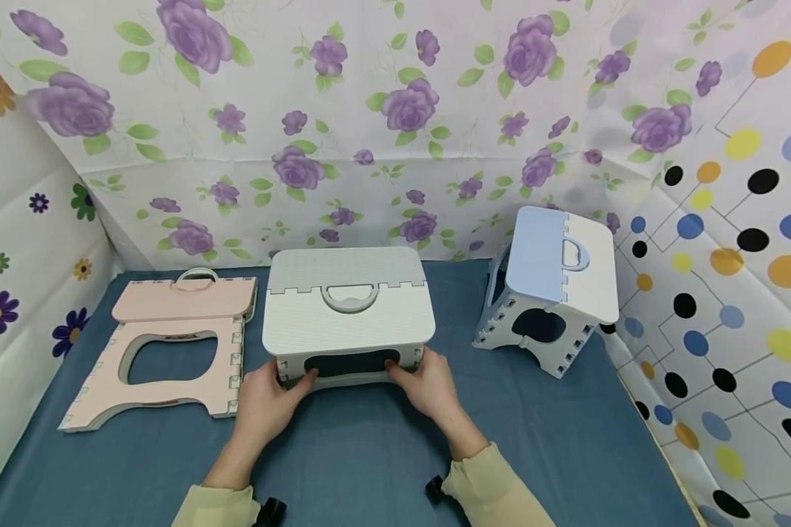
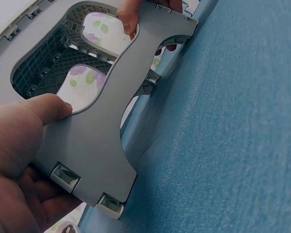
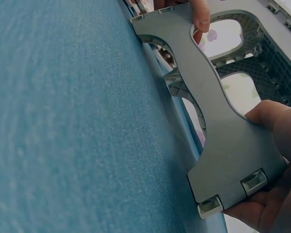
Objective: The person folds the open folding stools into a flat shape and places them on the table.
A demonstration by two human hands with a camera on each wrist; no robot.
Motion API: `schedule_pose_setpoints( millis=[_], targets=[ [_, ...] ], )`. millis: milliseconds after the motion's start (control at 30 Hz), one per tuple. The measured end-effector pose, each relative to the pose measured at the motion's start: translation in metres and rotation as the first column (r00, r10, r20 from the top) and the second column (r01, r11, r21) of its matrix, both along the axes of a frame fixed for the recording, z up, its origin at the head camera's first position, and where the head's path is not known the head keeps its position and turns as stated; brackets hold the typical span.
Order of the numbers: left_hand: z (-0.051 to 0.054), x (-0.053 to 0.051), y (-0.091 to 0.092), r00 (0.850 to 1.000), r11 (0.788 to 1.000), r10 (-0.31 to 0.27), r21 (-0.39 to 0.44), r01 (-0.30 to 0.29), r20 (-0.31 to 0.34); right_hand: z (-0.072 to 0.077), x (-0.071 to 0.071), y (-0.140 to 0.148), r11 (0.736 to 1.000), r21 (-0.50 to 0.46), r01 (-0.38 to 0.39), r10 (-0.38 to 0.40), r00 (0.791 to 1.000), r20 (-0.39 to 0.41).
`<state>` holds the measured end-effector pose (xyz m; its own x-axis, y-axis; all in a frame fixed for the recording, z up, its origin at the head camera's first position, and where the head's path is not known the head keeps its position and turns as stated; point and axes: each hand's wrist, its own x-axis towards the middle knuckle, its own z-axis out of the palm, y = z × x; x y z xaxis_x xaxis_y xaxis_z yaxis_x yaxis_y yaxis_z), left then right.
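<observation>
A grey-and-white folding step stool [image 1: 349,322] stands unfolded in the middle of the blue cloth, a carry handle [image 1: 349,298] on its top. My left hand [image 1: 266,402] grips the left end of its front panel [image 2: 101,141], thumb at the edge of the oval opening and fingers behind the outer edge. At the right end, my right hand [image 1: 431,384] holds the same panel [image 3: 228,150] in a matching way, thumb on the opening's rim. Through the opening, the wrist views show the lattice underside [image 2: 43,73]. The tips of most fingers are hidden behind the panel.
To the left lies a pink folding stool [image 1: 165,351], flattened, its handle toward the back. A blue-and-white stool [image 1: 554,285] stands unfolded at the right. Flowered cloth [image 1: 369,132] hangs behind, and dotted cloth [image 1: 732,293] borders the right side. Blue cloth [image 1: 369,461] covers the table.
</observation>
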<state>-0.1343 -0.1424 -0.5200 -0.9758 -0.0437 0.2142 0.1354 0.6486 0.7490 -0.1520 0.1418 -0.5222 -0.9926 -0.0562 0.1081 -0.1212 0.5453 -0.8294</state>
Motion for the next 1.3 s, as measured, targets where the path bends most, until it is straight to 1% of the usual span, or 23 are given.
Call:
schedule_pose_setpoints(
  millis=[167, 333, 667, 900, 1167, 1300],
  targets=[
    [-0.0002, -0.0001, 0.0, 1.0, 1.0, 0.002, 0.003, -0.001, -0.014, -0.0003, -0.001, -0.0005, 1.0, -0.014, 0.0, 0.0, 1.0, -0.004],
    [0.0004, -0.0001, 0.0008, 1.0, 1.0, 0.004, 0.005, -0.004, -0.012, -0.0013, -0.0006, -0.0001, 1.0, -0.026, -0.015, 0.014, 1.0, -0.025],
    [-0.0001, -0.0007, 0.0005, 1.0, 1.0, 0.005, 0.005, -0.005, -0.01, -0.002, -0.0003, -0.0002, 1.0, -0.025, -0.014, 0.013, 0.999, -0.041],
    [0.0004, -0.0013, 0.0, 1.0, 1.0, 0.005, 0.01, -0.004, -0.02, -0.0026, -0.0012, -0.0007, 0.999, -0.034, -0.018, 0.016, 0.998, -0.053],
    [0.0001, -0.0011, 0.0001, 1.0, 1.0, 0.004, 0.014, -0.004, 0.001, -0.0023, -0.0007, -0.0002, 0.999, -0.038, -0.017, 0.014, 0.998, -0.056],
    [-0.0007, -0.0012, 0.0007, 1.0, 1.0, 0.005, 0.017, -0.005, -0.013, -0.0016, -0.001, -0.0003, 0.999, -0.039, -0.017, 0.014, 0.998, -0.065]
  ],
)
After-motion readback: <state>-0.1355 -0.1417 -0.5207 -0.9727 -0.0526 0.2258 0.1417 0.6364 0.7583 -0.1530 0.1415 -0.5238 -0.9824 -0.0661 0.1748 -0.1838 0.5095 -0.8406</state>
